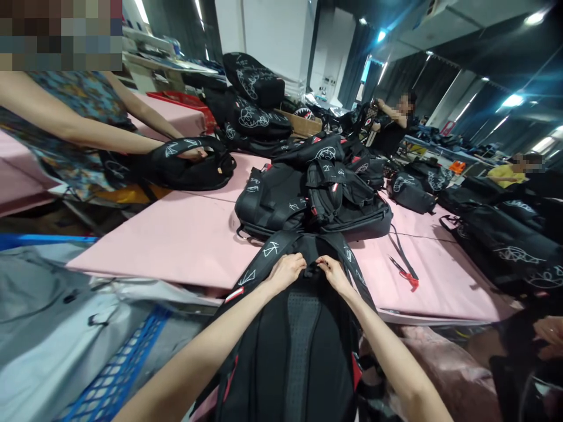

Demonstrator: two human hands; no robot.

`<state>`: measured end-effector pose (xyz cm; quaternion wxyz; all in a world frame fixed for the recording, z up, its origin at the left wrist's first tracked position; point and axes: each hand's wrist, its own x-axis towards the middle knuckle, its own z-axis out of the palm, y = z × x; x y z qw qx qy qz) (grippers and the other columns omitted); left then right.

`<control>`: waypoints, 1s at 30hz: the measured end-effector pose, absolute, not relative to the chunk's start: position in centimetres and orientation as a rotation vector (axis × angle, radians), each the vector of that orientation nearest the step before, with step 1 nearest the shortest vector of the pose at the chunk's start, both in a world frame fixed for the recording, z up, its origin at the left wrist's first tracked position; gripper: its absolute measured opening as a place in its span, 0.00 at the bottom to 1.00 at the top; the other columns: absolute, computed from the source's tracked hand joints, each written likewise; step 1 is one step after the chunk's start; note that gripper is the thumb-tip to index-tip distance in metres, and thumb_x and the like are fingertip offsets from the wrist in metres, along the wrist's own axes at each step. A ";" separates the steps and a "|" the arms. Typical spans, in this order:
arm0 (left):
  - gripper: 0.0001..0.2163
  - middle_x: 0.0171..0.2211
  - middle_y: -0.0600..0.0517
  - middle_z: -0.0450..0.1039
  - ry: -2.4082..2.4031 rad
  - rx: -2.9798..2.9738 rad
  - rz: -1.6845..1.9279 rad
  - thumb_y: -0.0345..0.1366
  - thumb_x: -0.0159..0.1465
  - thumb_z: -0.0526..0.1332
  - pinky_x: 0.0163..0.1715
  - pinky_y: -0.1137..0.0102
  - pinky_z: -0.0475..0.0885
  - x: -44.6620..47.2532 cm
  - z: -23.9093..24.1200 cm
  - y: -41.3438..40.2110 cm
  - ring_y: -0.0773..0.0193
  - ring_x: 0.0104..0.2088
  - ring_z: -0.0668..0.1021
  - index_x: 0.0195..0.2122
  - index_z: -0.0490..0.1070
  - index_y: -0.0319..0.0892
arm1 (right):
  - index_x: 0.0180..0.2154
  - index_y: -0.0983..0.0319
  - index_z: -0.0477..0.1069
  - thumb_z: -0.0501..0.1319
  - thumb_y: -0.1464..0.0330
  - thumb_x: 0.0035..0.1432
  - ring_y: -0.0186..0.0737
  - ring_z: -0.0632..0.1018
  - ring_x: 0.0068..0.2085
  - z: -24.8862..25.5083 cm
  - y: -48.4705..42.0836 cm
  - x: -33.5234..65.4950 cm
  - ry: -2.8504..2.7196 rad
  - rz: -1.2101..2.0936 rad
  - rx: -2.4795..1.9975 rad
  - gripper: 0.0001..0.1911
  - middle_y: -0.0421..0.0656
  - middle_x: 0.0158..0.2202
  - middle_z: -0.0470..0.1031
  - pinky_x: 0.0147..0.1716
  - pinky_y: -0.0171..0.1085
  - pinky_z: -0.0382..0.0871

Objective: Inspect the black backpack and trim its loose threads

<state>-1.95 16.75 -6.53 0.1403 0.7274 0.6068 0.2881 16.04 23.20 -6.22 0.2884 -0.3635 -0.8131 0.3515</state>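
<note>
A black backpack [268, 346] lies back panel up in front of me, its top end resting on the pink table and its shoulder straps [270, 252] marked with white line drawings. At its top, between the two straps, my left hand [290, 271] is closed with the fingertips pinched on the black fabric. Just to the right, my right hand [331, 272] pinches the same part of the backpack. A small dark piece shows between the hands, too dark to make out. More black backpacks [272, 196] are piled just beyond my hands.
Thread snips with red on them [407, 275] lie on the pink table [176, 240] at right. On the left a co-worker's hands handle a black bag [193, 170]. Other backpacks [510, 234] are heaped at right. Blue netting [118, 363] and grey sheeting lie below left.
</note>
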 end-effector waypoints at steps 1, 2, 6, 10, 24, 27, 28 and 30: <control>0.09 0.32 0.50 0.71 1.792 2.031 0.835 0.30 0.62 0.53 0.34 0.71 0.63 -1.8 -6.4 17.0 0.64 0.34 0.73 0.32 0.73 0.41 | 0.35 0.61 0.70 0.50 0.70 0.56 0.39 0.74 0.39 -6.0 23.3 16.1 -2.176 0.906 -0.967 0.11 0.43 0.35 0.73 0.41 0.38 0.65; 0.09 0.31 0.50 0.72 1.823 1.956 0.831 0.30 0.61 0.52 0.33 0.71 0.63 -1.7 -6.3 17.2 0.64 0.33 0.73 0.31 0.72 0.40 | 0.36 0.61 0.70 0.50 0.71 0.56 0.39 0.73 0.40 -5.8 23.4 16.2 -2.184 0.866 -0.969 0.12 0.44 0.36 0.73 0.42 0.38 0.64; 0.07 0.23 0.54 0.72 1.812 1.735 0.759 0.31 0.57 0.55 0.26 0.73 0.60 -2.5 -6.1 18.3 0.66 0.27 0.73 0.26 0.72 0.41 | 0.43 0.61 0.68 0.55 0.68 0.54 0.41 0.73 0.39 -4.9 23.1 16.9 -2.282 0.694 -1.021 0.13 0.46 0.38 0.72 0.41 0.40 0.65; 0.06 0.19 0.56 0.68 1.750 1.643 0.735 0.34 0.54 0.56 0.24 0.74 0.58 -3.6 -6.2 18.9 0.66 0.25 0.70 0.26 0.72 0.41 | 0.48 0.61 0.63 0.60 0.65 0.53 0.42 0.72 0.40 -4.2 22.4 17.1 -2.396 0.530 -1.023 0.20 0.46 0.40 0.71 0.41 0.41 0.64; 0.07 0.16 0.58 0.61 1.596 1.577 0.748 0.35 0.50 0.55 0.23 0.73 0.55 -4.0 -6.5 19.1 0.69 0.20 0.63 0.24 0.70 0.38 | 0.35 0.59 0.72 0.62 0.73 0.53 0.38 0.69 0.38 -4.9 22.7 15.9 -2.517 0.327 -0.815 0.06 0.41 0.36 0.71 0.41 0.40 0.56; 0.07 0.17 0.57 0.61 1.587 1.573 0.760 0.35 0.50 0.55 0.23 0.73 0.55 -4.0 -6.7 19.1 0.69 0.21 0.63 0.24 0.69 0.38 | 0.36 0.58 0.73 0.62 0.71 0.53 0.39 0.69 0.38 -5.0 23.0 15.6 -2.546 0.293 -0.792 0.06 0.41 0.36 0.72 0.42 0.41 0.55; 0.07 0.17 0.57 0.61 1.585 1.572 0.763 0.35 0.50 0.55 0.23 0.74 0.55 -4.1 -6.8 19.1 0.69 0.21 0.63 0.24 0.69 0.38 | 0.36 0.57 0.73 0.63 0.71 0.53 0.39 0.69 0.39 -5.0 23.0 15.6 -2.555 0.287 -0.786 0.06 0.41 0.36 0.72 0.42 0.41 0.55; 0.07 0.17 0.57 0.62 1.576 1.574 0.769 0.36 0.50 0.56 0.23 0.73 0.55 -4.1 -6.9 19.2 0.69 0.21 0.64 0.24 0.69 0.38 | 0.36 0.57 0.73 0.63 0.72 0.53 0.39 0.69 0.39 -5.0 23.1 15.5 -2.568 0.293 -0.780 0.07 0.41 0.36 0.72 0.42 0.41 0.55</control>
